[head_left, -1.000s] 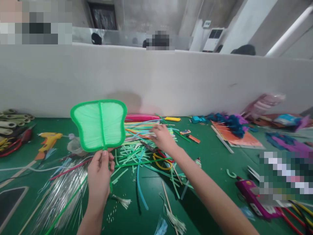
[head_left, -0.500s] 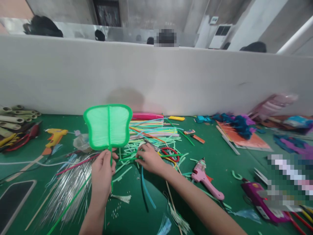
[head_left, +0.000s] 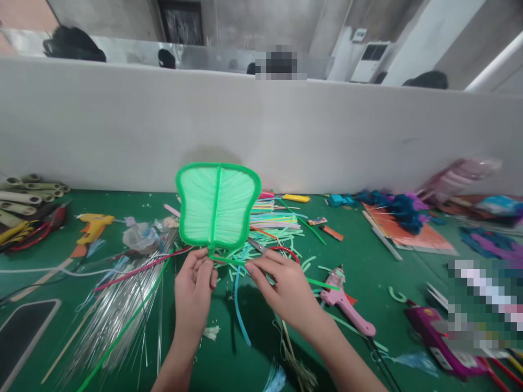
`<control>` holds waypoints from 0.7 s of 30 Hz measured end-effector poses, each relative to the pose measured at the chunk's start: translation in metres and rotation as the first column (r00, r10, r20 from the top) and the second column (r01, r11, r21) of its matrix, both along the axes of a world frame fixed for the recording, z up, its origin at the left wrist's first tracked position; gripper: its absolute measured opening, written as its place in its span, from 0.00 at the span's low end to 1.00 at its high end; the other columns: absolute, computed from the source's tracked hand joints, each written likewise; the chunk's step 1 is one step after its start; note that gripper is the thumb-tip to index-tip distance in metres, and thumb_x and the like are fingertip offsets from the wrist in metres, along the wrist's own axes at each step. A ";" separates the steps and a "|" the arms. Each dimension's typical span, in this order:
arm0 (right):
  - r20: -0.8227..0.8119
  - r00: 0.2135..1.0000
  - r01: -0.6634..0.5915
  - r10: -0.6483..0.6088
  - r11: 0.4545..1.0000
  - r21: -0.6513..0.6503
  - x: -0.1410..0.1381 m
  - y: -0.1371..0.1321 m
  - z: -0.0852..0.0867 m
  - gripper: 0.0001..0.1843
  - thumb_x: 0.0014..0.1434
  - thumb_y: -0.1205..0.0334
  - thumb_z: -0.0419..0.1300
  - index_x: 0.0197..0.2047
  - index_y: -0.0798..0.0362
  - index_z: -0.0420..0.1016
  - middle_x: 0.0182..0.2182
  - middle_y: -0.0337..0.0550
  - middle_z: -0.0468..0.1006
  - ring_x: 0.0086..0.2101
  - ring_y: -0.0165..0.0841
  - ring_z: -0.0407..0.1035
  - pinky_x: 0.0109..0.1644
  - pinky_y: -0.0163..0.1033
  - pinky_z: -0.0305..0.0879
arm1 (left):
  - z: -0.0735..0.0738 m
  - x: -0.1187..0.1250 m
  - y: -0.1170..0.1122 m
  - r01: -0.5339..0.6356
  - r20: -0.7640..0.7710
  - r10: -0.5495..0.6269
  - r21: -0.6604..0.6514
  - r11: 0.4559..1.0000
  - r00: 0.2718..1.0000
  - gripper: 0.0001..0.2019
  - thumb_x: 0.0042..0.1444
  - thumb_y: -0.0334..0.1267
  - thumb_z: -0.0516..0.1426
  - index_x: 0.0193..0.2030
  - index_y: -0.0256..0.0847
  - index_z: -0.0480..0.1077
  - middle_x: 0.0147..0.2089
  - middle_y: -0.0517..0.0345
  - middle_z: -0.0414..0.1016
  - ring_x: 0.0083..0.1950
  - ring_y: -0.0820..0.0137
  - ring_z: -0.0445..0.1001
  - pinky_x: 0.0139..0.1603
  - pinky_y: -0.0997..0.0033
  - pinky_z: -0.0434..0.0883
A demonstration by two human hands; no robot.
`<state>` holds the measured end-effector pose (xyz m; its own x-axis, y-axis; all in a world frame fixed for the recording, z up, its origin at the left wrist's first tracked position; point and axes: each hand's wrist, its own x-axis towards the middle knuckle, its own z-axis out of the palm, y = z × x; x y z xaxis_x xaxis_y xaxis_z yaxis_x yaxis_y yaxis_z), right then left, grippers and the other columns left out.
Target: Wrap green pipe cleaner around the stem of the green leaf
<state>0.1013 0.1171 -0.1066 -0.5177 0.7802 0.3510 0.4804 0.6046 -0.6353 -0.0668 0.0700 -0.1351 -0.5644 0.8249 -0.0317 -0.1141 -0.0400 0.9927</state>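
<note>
A light-green fan (head_left: pixel 198 204) with a darker green edge and middle rib stands upright above the table. My left hand (head_left: pixel 193 288) is closed around its handle, just below the fan's face. My right hand (head_left: pixel 284 283) pinches a green pipe cleaner (head_left: pixel 229 261) stretched sideways from the base of the fan; its far end sticks out to the right past my fingers. Whether the pipe cleaner is fixed to the handle is hidden by my left fingers. Scissors (head_left: pixel 256 246) with red-and-yellow handles lie behind my right hand, partly covered.
Coloured pipe cleaners (head_left: pixel 278 220) lie behind the hands, silvery strands (head_left: pixel 118 316) to the left. A yellow glue gun (head_left: pixel 93 226) and a phone (head_left: pixel 26 337) lie left; a pink glue gun (head_left: pixel 351 313) and a purple device (head_left: pixel 437 337) right. A white partition (head_left: pixel 261 125) closes the back.
My left hand has moved right with the fan, turning it slightly. My right hand has shifted right and now draws the green pipe cleaner out from the fan's base.
</note>
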 end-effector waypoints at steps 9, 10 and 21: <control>0.013 1.000 0.006 -0.006 1.000 0.001 0.005 0.005 0.002 0.15 0.70 0.59 0.53 0.39 0.51 0.80 0.32 0.41 0.77 0.34 0.32 0.71 0.38 0.36 0.62 | 0.008 0.006 -0.005 0.033 -0.059 -0.030 0.054 0.998 0.998 0.11 0.63 0.47 0.57 0.39 0.41 0.69 0.23 0.65 0.66 0.22 0.78 0.59 0.20 0.80 0.56; 0.014 1.000 0.006 -0.006 1.000 0.000 0.004 0.005 0.003 0.14 0.70 0.59 0.54 0.39 0.51 0.81 0.32 0.41 0.77 0.34 0.32 0.71 0.39 0.36 0.62 | 0.008 0.006 -0.006 0.027 -0.082 -0.023 0.050 0.998 0.996 0.11 0.62 0.47 0.58 0.38 0.40 0.70 0.24 0.64 0.68 0.22 0.78 0.59 0.20 0.80 0.57; -0.042 0.999 -0.002 0.000 0.999 -0.037 0.006 0.009 0.002 0.13 0.69 0.59 0.55 0.38 0.50 0.81 0.30 0.41 0.79 0.32 0.33 0.72 0.36 0.37 0.64 | 0.017 0.011 -0.004 0.005 0.041 -0.008 0.064 0.998 0.999 0.13 0.59 0.46 0.61 0.32 0.39 0.69 0.31 0.57 0.77 0.20 0.80 0.61 0.17 0.81 0.54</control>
<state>0.1071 0.1260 -0.1047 -0.5038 0.7927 0.3433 0.4526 0.5808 -0.6766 -0.0559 0.0664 -0.1178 -0.5581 0.8297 -0.0017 -0.1550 -0.1022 0.9826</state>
